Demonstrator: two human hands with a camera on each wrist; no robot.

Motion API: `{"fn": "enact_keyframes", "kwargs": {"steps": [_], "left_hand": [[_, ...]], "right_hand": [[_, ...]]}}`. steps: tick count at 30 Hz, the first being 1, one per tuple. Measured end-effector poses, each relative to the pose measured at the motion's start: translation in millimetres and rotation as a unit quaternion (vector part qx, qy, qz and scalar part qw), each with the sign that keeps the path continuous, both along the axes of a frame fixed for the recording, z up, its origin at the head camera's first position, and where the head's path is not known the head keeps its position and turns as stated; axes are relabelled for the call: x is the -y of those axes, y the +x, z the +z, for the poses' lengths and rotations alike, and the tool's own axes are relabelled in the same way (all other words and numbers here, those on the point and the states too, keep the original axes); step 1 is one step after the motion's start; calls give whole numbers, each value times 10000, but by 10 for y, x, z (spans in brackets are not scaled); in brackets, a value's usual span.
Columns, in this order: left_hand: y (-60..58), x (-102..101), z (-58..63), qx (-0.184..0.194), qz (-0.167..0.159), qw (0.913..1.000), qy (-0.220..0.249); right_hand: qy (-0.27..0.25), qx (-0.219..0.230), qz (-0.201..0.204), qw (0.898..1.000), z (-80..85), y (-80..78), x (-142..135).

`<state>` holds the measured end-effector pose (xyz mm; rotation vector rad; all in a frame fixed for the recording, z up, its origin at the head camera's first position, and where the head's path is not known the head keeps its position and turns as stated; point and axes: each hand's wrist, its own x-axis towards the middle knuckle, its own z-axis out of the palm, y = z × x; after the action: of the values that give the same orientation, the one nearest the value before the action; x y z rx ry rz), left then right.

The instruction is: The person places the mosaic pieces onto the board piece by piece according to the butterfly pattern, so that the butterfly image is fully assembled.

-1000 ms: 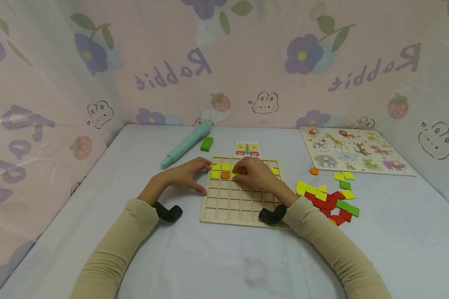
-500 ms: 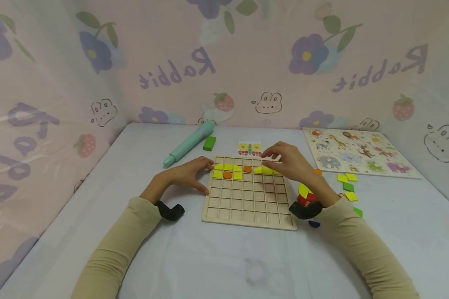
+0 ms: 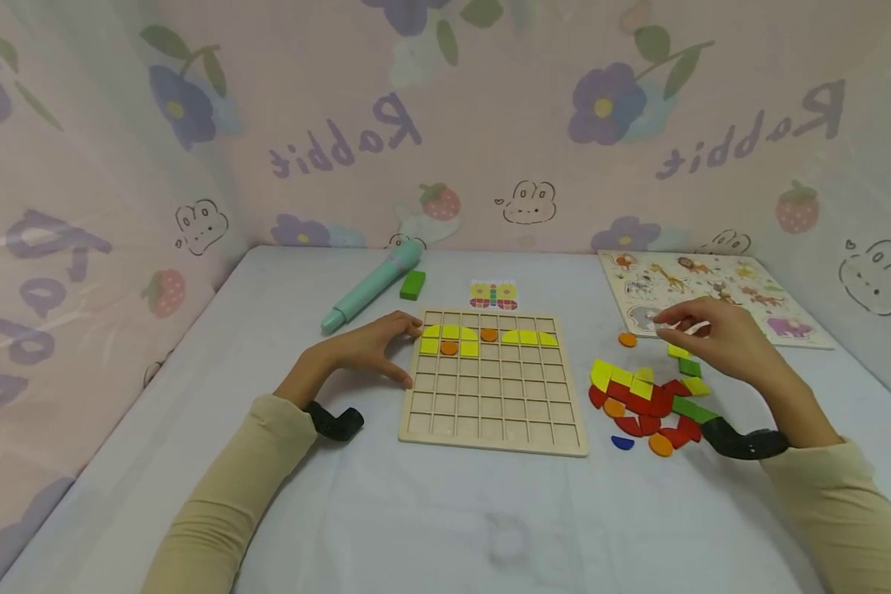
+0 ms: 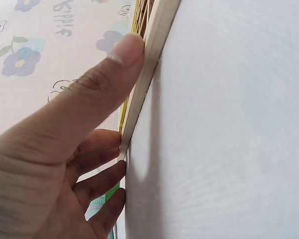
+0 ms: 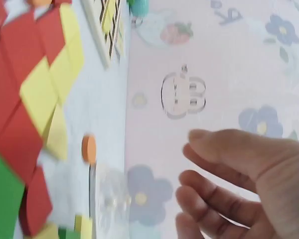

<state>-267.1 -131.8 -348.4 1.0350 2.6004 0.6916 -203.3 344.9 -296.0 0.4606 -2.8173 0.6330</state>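
My left hand [image 3: 362, 351] rests at the left edge of a wooden grid board [image 3: 493, 412]; in the left wrist view its thumb [image 4: 127, 52] and fingertips touch the board's side. Yellow pieces [image 3: 450, 332] and an orange disc [image 3: 450, 348] lie in the upper left cells. Another orange disc [image 3: 488, 335] sits top centre, and a row of yellow pieces [image 3: 520, 337] lies at upper right. My right hand [image 3: 728, 340] hovers past the board over loose pieces by the animal puzzle, its fingers loosely bent. Nothing shows between them in the right wrist view.
Red, yellow, green and orange pieces [image 3: 642, 403] lie heaped right of the board, with a blue half-disc [image 3: 623, 443] nearby. Behind the board are a butterfly pattern card [image 3: 493, 294], a green block [image 3: 412, 285] and a mint pen-shaped object [image 3: 371, 287]. An animal puzzle [image 3: 683, 285] lies back right.
My right hand has left the board's upper cells and moved right, over the loose pieces. The orange disc at top centre, earlier covered by it, now shows. My left hand has stayed put.
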Motion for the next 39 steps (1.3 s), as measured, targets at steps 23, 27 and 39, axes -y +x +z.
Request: {"fn": "enact_keyframes", "kwargs": {"steps": [23, 27, 39], "left_hand": [[2, -7, 7, 29, -20, 10000, 22], [-9, -5, 7, 23, -45, 10000, 46], [-14, 2, 0, 47, -51, 10000, 57]], "right_hand": [[524, 1740, -278, 9830, -360, -123, -554], [540, 1636, -356, 9844, -391, -140, -543], [594, 1965, -469, 9776, -341, -130, -571]]}}
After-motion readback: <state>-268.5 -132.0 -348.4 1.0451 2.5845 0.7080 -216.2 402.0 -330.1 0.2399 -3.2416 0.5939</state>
